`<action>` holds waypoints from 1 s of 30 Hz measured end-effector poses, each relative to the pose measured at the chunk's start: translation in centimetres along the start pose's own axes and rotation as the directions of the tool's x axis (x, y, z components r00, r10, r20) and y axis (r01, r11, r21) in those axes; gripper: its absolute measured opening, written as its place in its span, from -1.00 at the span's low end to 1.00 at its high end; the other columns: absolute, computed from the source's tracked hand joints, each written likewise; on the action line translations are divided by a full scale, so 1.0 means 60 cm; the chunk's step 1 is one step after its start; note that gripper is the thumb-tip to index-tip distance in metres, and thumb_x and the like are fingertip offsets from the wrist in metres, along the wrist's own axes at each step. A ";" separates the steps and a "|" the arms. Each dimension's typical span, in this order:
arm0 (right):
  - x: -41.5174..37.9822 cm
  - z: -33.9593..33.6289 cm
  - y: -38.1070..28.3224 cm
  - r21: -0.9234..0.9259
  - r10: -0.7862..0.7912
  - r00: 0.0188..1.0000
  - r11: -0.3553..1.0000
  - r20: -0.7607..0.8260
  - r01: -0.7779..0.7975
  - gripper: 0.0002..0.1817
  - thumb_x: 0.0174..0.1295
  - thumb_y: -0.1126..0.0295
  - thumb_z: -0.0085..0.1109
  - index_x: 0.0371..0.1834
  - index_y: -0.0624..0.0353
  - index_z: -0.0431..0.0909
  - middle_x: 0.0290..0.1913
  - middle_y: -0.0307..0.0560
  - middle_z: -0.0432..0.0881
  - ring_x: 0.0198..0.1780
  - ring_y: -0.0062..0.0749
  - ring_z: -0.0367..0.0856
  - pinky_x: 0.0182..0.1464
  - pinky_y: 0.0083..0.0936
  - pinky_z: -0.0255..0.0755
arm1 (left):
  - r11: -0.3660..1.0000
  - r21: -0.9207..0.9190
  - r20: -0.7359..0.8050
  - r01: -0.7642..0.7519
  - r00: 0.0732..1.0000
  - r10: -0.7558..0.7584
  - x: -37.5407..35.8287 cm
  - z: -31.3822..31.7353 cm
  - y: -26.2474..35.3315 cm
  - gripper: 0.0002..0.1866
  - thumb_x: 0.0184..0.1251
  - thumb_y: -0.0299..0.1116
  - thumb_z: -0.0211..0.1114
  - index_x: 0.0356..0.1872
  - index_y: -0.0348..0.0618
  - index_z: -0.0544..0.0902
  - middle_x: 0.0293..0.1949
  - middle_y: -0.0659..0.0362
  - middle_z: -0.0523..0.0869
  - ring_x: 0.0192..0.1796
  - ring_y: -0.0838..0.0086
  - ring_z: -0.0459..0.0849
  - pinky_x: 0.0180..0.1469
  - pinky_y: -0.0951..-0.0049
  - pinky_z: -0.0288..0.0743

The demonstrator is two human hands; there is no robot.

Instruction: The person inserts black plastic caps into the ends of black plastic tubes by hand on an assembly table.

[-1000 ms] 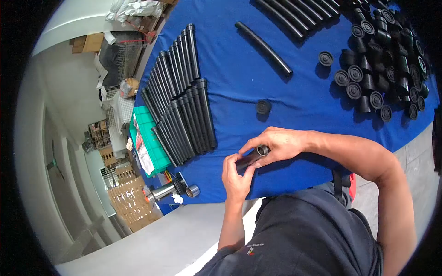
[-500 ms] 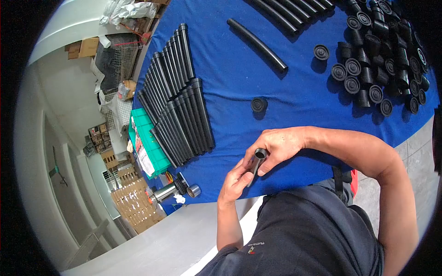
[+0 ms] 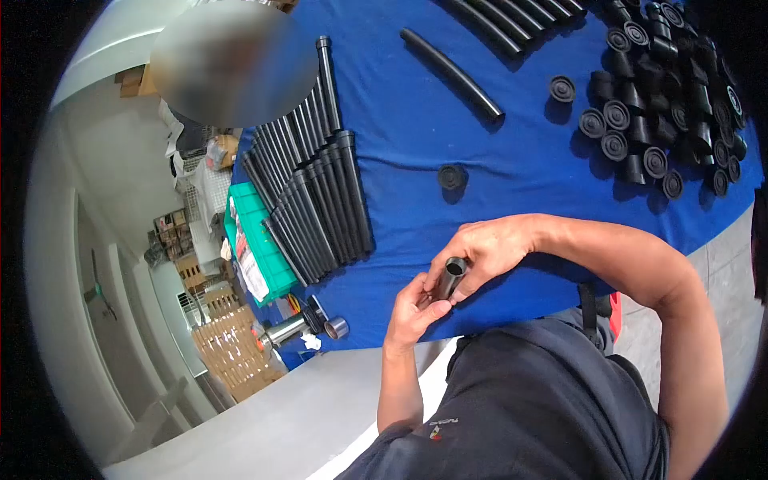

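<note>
A short black tube (image 3: pixel 453 279) is held upright at a tilt near the table's front edge, its open end facing up. My right hand (image 3: pixel 486 252) wraps round it from the right and above. From the lower left, my left hand (image 3: pixel 414 314) grips its lower part, thumb against the side; the tube's lower end is hidden by the fingers. Beyond my hands a single black ribbed cap (image 3: pixel 452 178) lies on the blue cloth (image 3: pixel 400 200). A longer, slightly curved black tube (image 3: pixel 452 74) rests farther back.
Black tubes with collared ends (image 3: pixel 328 200) lie in rows at the left, beside a green crate (image 3: pixel 276 268). More tubes (image 3: pixel 500 28) are at the back. Many black caps (image 3: pixel 632 128) cover the right. A metal cylinder (image 3: pixel 284 330) stands near the left edge. A blurred patch hides the upper left.
My left hand has shifted slightly up and closer to my right hand around the tube. A round blurred patch now covers part of the upper left.
</note>
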State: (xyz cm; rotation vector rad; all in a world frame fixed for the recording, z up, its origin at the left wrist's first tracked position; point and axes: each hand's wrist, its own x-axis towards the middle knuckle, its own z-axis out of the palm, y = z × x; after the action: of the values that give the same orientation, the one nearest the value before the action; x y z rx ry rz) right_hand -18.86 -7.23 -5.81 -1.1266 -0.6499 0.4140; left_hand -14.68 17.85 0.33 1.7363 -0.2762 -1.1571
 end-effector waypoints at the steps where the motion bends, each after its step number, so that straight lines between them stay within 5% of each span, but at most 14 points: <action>1: -0.001 -0.003 -0.010 -0.061 0.051 0.999 0.997 -0.013 -0.052 -0.41 0.23 0.29 0.43 0.34 0.18 0.56 0.01 -0.03 0.78 0.01 -0.28 0.73 0.14 -0.36 0.56 | 0.999 -0.010 0.006 -0.039 0.999 0.039 -0.003 -0.003 -0.002 -0.30 0.19 -0.11 0.60 0.21 -0.35 0.51 -0.04 0.12 0.68 -0.07 0.45 0.68 0.02 0.41 0.57; 3: -0.005 -0.008 -0.037 -0.186 0.148 0.988 0.970 -0.045 -0.154 -0.28 0.19 0.17 0.49 0.40 0.19 0.50 0.02 0.03 0.74 -0.01 -0.20 0.72 0.11 -0.33 0.57 | 0.992 -0.031 0.012 -0.122 0.992 0.122 -0.010 -0.009 -0.006 -0.36 0.26 -0.10 0.55 0.21 -0.31 0.54 -0.03 0.10 0.70 -0.04 0.40 0.68 0.08 0.33 0.60; 6: -0.004 -0.002 -0.008 -0.407 -0.039 0.985 0.913 -0.169 -0.033 -0.09 0.13 0.03 0.53 0.49 0.23 0.38 0.10 0.14 0.65 -0.03 -0.10 0.71 0.04 -0.29 0.59 | 0.745 -0.511 -0.134 -0.429 0.896 0.424 -0.003 0.009 0.003 -0.51 0.37 -0.20 0.46 0.21 -0.20 0.55 0.05 0.05 0.71 0.14 0.25 0.68 0.31 0.11 0.56; 7: 0.001 0.004 -0.003 -0.384 -0.049 0.989 0.923 -0.141 -0.009 -0.03 0.12 -0.02 0.52 0.51 0.27 0.32 0.21 0.23 0.54 0.00 -0.05 0.69 -0.02 -0.30 0.58 | 0.509 -0.711 -0.298 -0.485 0.864 0.407 -0.006 0.015 0.013 -0.65 0.47 -0.31 0.34 0.20 -0.11 0.56 0.19 -0.01 0.69 0.38 0.10 0.55 0.50 -0.12 0.38; 8: -0.001 0.005 -0.002 -0.391 -0.026 0.992 0.920 -0.127 -0.026 -0.09 0.16 0.03 0.50 0.50 0.27 0.33 0.03 0.13 0.66 -0.05 -0.14 0.72 -0.04 -0.33 0.58 | 0.466 -0.759 -0.288 -0.454 0.877 0.385 -0.012 0.004 0.007 -0.69 0.51 -0.38 0.26 0.21 -0.12 0.56 0.33 -0.05 0.61 0.51 0.07 0.42 0.58 -0.14 0.25; 10: -0.002 0.004 -0.019 -0.211 0.127 0.980 0.965 -0.151 -0.158 -0.18 0.22 0.14 0.47 0.48 0.27 0.36 -0.21 0.01 0.74 -0.18 -0.24 0.76 -0.09 -0.34 0.58 | 0.484 -0.763 -0.321 -0.427 0.902 0.289 -0.017 -0.004 -0.016 -0.68 0.55 -0.38 0.22 0.24 -0.15 0.56 0.38 -0.07 0.56 0.50 0.08 0.43 0.55 -0.10 0.32; 13: 0.000 -0.003 -0.021 -0.354 0.098 0.972 0.920 -0.213 -0.171 -0.31 0.26 0.25 0.42 0.42 0.27 0.44 -0.41 -0.06 0.73 -0.31 -0.35 0.76 -0.18 -0.36 0.58 | 0.414 -0.844 -0.365 -0.342 0.931 0.023 -0.016 0.000 -0.061 -0.74 0.59 -0.38 0.19 0.17 -0.21 0.59 0.28 -0.08 0.65 0.40 0.11 0.57 0.42 0.06 0.53; 16: -0.002 0.002 -0.020 -0.216 0.129 0.962 0.959 -0.240 -0.182 -0.47 0.24 0.33 0.34 0.27 0.27 0.58 -0.44 0.01 0.72 -0.39 -0.29 0.74 -0.25 -0.31 0.58 | 0.404 -0.901 -0.221 -0.157 0.969 -0.115 -0.013 0.006 -0.077 -0.72 0.65 -0.31 0.10 0.12 -0.29 0.63 0.18 -0.10 0.71 0.26 0.13 0.70 0.26 0.15 0.69; 20: -0.005 -0.001 -0.018 -0.239 0.104 0.947 0.954 -0.303 -0.181 -0.55 0.25 0.36 0.29 0.20 0.28 0.63 -0.49 -0.02 0.72 -0.47 -0.34 0.73 -0.32 -0.36 0.58 | 0.941 -0.335 -0.187 0.058 0.974 -0.126 -0.047 -0.017 -0.077 -0.64 0.65 -0.13 0.15 -0.07 -0.29 0.65 -0.17 0.02 0.78 -0.24 0.31 0.79 -0.23 0.43 0.68; 21: -0.005 -0.001 -0.017 -0.246 0.094 0.946 0.953 -0.311 -0.176 -0.55 0.25 0.35 0.29 0.20 0.28 0.63 -0.49 -0.03 0.72 -0.48 -0.35 0.73 -0.33 -0.36 0.58 | 0.988 -0.139 -0.404 0.073 0.906 -0.124 -0.049 0.006 -0.053 -0.68 0.44 -0.17 0.43 -0.16 -0.27 0.64 -0.19 0.06 0.74 -0.27 0.38 0.71 -0.26 0.45 0.59; 23: -0.004 -0.002 -0.014 -0.256 0.088 0.947 0.951 -0.309 -0.172 -0.54 0.25 0.35 0.31 0.22 0.29 0.63 -0.48 -0.03 0.73 -0.47 -0.37 0.73 -0.33 -0.38 0.58 | 0.845 0.528 -0.490 -0.080 0.784 0.381 -0.038 0.020 -0.023 -0.65 0.29 -0.29 0.53 -0.08 -0.27 0.62 -0.10 0.03 0.73 -0.16 0.31 0.73 -0.10 0.37 0.63; 25: -0.005 -0.004 -0.017 -0.258 0.108 0.946 0.947 -0.305 -0.191 -0.51 0.25 0.35 0.35 0.25 0.29 0.61 -0.43 -0.01 0.75 -0.42 -0.39 0.76 -0.30 -0.41 0.57 | 0.405 0.903 -0.241 -0.143 0.611 0.754 -0.002 0.033 0.017 -0.45 -0.02 -0.42 0.69 0.00 -0.24 0.59 -0.01 -0.03 0.71 0.05 0.17 0.71 0.05 0.24 0.59; 26: -0.007 -0.001 -0.015 -0.259 0.073 0.950 0.953 -0.302 -0.156 -0.52 0.24 0.35 0.34 0.23 0.27 0.62 -0.46 -0.02 0.73 -0.45 -0.40 0.73 -0.31 -0.40 0.57 | 0.344 0.930 -0.182 -0.131 0.649 0.739 0.013 0.033 0.024 -0.44 0.05 -0.44 0.65 0.07 -0.23 0.56 0.01 -0.05 0.72 0.08 0.09 0.72 0.14 0.20 0.58; 30: -0.007 -0.006 -0.007 -0.182 0.048 0.974 0.979 -0.223 -0.090 -0.50 0.25 0.36 0.34 0.29 0.19 0.62 -0.41 -0.10 0.72 -0.44 -0.49 0.67 -0.31 -0.46 0.58 | 0.745 0.657 -0.334 -0.113 0.843 0.423 0.025 0.021 -0.003 -0.55 0.12 -0.49 0.59 0.02 -0.28 0.59 -0.03 -0.02 0.77 0.03 0.25 0.76 0.17 0.27 0.59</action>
State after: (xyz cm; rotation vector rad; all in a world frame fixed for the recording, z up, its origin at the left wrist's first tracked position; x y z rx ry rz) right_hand -18.97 -7.89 -5.66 -1.3593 -0.4653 0.2861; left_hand -14.98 16.20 -0.72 2.3870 -0.6500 -0.3961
